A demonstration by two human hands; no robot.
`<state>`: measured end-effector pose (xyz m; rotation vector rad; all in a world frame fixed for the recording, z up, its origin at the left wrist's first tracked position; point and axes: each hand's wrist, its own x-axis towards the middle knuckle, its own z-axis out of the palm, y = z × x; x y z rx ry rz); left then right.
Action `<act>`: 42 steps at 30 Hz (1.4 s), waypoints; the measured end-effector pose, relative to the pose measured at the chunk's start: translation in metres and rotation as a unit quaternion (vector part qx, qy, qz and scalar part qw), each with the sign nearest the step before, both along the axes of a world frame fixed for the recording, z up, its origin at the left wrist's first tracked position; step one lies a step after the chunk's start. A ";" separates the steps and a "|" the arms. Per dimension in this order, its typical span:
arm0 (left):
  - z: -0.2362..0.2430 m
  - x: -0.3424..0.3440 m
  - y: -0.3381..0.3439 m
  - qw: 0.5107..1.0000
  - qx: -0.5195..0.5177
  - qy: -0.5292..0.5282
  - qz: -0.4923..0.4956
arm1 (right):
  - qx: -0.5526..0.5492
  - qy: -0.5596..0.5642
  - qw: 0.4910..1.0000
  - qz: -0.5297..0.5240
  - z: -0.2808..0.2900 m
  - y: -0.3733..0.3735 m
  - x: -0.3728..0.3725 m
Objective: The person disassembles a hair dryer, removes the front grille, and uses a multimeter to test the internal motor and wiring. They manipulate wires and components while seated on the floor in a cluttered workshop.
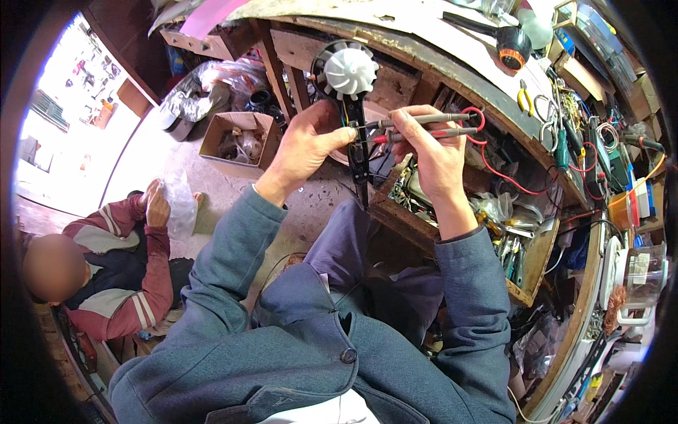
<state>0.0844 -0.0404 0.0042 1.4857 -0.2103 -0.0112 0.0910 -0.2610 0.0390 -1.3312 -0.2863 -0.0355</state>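
My left hand (304, 145) is closed around the black handle (359, 169) of an opened hair dryer, its thumb pressed along the upper part. At the dryer's top a white finned fan (349, 71) sits in a round black housing. My right hand (432, 152) grips two meter probes side by side, a black one (424, 119) and a red one (443, 133). Both probes point left, with their tips at the handle beside my left thumb. Whether the tips touch metal there is too small to tell. A red lead (508, 185) loops from the probes to the right.
Ahead runs a wooden workbench (424, 53) bearing another black hair dryer (510, 49) and yellow-handled pliers (524, 99). An open tool drawer (530, 279) stands at right. Left are a cardboard box (233, 159) on the floor and a seated person (120, 283) holding a clear plastic bag (181, 205).
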 end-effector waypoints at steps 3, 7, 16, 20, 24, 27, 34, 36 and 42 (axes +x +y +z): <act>0.003 -0.002 -0.003 1.000 0.000 -0.001 0.000 | -0.003 -0.012 1.000 -0.001 0.000 0.002 -0.001; 0.006 -0.004 -0.006 1.000 -0.019 -0.001 0.006 | -0.012 -0.034 0.999 -0.012 -0.004 0.003 0.000; 0.007 -0.004 -0.007 1.000 -0.021 0.005 0.003 | -0.005 -0.038 0.999 -0.006 -0.004 0.005 -0.001; 0.004 -0.003 -0.008 1.000 -0.024 0.002 -0.003 | -0.018 -0.040 0.999 -0.012 -0.004 0.004 -0.001; 0.005 -0.004 -0.009 0.999 -0.032 0.011 0.006 | -0.023 -0.046 0.999 -0.010 -0.006 0.005 0.000; 0.003 -0.004 -0.008 0.999 -0.036 0.017 0.006 | -0.032 -0.053 0.998 -0.012 -0.009 0.005 0.000; 0.000 -0.004 -0.004 0.999 -0.048 0.018 0.008 | -0.066 -0.074 0.995 -0.015 -0.005 0.008 -0.002; 0.000 -0.003 -0.003 0.998 -0.052 0.024 0.016 | -0.066 -0.073 0.995 -0.014 -0.004 0.009 -0.004; -0.008 0.002 -0.005 0.998 -0.020 0.035 0.045 | -0.014 -0.010 1.000 0.005 -0.003 0.012 -0.005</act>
